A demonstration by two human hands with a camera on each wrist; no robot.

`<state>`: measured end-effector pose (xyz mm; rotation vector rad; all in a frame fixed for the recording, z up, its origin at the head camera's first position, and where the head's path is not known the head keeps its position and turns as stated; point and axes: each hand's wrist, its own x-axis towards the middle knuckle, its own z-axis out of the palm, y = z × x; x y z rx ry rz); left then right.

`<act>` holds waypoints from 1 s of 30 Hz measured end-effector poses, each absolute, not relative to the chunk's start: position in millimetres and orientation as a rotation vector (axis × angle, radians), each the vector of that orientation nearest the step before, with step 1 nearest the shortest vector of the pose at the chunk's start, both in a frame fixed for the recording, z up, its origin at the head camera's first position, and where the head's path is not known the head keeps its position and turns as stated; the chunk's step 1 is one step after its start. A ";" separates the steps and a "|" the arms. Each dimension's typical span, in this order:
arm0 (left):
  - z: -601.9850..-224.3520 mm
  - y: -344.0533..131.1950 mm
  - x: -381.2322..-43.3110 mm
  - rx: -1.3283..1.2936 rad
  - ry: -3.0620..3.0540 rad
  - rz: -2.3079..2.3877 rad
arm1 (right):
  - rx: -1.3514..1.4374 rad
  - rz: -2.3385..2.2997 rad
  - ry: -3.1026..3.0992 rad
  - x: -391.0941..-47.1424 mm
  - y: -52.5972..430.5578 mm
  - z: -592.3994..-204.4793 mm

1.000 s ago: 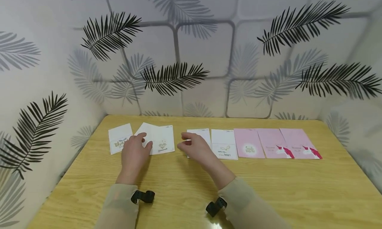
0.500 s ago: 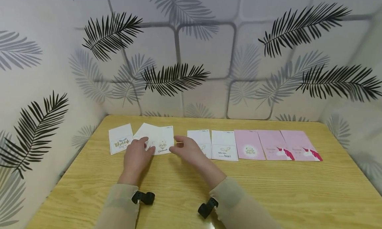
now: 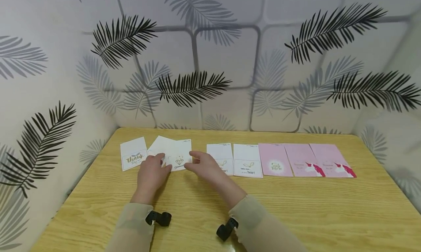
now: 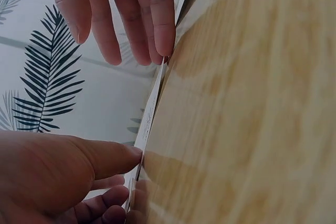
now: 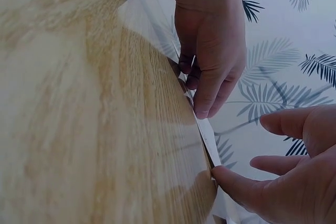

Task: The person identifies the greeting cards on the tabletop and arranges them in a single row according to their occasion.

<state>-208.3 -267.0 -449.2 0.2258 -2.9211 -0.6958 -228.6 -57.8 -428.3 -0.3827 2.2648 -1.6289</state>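
Note:
In the head view a white card with a gold diamond print [image 3: 181,149] lies flat on the wooden table. It partly overlaps another white card [image 3: 159,144] to its left. My left hand [image 3: 152,177] rests on these two cards, with the thumb near the diamond print; in the left wrist view the thumb [image 4: 118,157] presses at the card's edge. My right hand [image 3: 210,171] is at the diamond card's right edge, fingers spread from the thumb. In the right wrist view the right thumb [image 5: 239,184] touches the card edge, and the other fingers are clear of it.
A white "Thank you" card [image 3: 133,151] lies at the left. Right of the hands lie a white winged-heart card [image 3: 219,149] partly hidden by the right hand, a similar card [image 3: 247,160], a pink card [image 3: 274,153] and two pink unicorn cards [image 3: 299,153]. A patterned wall stands behind.
My right hand has moved left from above the winged-heart card to the diamond card's right edge. The left hand has shifted slightly right and down.

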 end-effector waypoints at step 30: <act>-447.6 -265.8 -205.5 0.221 -2.961 -0.712 | -0.291 -1.819 2.079 -230.3 -56.9 -429.7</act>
